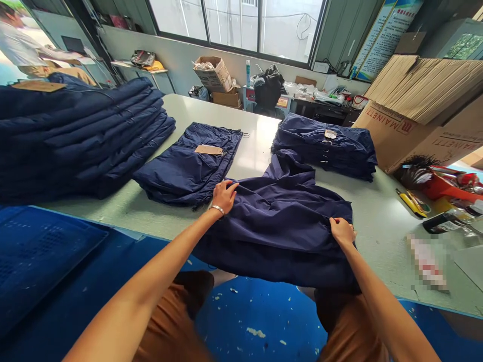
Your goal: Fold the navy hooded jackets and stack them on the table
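Observation:
A navy blue garment [279, 216] of thin fabric lies spread over the near table edge, its lower part hanging towards my lap. At its left upper edge, my left hand [225, 197] rests with fingers apart on the cloth. My right hand [342, 232] is closed, pinching the garment's right side. Just left of my left hand lies a folded navy garment [177, 171] with a gathered edge and a brown card tag [209, 150]. Behind the spread garment sits a folded navy stack [332, 156] with a small tag on top.
A tall pile of navy garments [75, 136] stands on the left of the pale table [260, 123]. To the right are a cardboard box [400, 130], a yellow cutter [411, 202], a dark bottle [439, 222] and an orange tray [439, 186]. A person [26, 45] is at the far left.

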Demonstrator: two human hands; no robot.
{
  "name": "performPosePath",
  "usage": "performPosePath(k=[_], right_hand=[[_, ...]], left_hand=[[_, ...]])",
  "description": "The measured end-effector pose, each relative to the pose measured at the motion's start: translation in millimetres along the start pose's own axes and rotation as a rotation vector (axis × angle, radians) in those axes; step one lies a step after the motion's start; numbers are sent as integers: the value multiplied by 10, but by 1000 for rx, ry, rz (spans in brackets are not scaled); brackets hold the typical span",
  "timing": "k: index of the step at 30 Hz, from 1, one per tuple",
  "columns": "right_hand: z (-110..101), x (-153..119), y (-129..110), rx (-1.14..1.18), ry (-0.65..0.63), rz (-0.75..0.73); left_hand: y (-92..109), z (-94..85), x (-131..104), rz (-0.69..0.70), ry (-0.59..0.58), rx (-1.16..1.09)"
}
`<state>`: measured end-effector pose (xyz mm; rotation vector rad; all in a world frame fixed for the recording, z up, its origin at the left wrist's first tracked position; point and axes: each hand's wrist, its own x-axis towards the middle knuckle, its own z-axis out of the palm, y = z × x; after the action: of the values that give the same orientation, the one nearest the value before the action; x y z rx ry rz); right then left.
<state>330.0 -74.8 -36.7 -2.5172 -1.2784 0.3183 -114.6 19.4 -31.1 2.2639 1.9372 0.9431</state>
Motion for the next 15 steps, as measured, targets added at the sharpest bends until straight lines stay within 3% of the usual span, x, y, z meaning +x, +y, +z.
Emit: performPosePath(k=[3, 6, 10, 15], right_hand=[[2, 13, 34, 61, 23, -33], [-16, -2, 77, 140, 55, -71], [-89, -88, 107, 292, 107, -142], [-290, -247, 106, 498, 338, -247]], left_hand=[[-62, 141, 300, 4, -43, 34], [-162, 175, 456, 45, -69, 57], [-230, 76, 532, 40, -25, 67], [-235, -151, 638, 43, 78, 89]])
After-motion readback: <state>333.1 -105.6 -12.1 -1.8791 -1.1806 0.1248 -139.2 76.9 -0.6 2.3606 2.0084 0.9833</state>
